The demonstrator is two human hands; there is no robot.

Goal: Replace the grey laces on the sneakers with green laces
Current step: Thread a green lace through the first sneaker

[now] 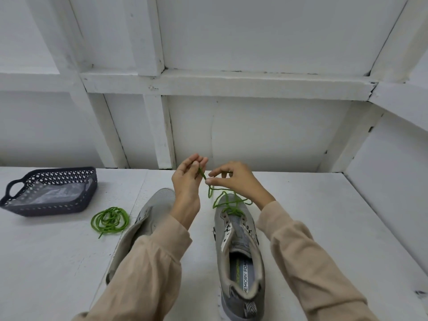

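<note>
White-painted workshop booth: wooden table [312, 228], framed panel walls [266, 135].

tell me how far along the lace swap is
Done: no grey laces show on either shoe. In hand: left hand and right hand pinch a green lace threaded only through the toe-end eyelets of one sneaker. Left: its upper eyelets, plus the other sneaker, unlaced where visible, its coiled lace on the table.

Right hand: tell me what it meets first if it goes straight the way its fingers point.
Probably the left hand: the right hand points leftward at it, the green lace between them; depth unclear.
</note>
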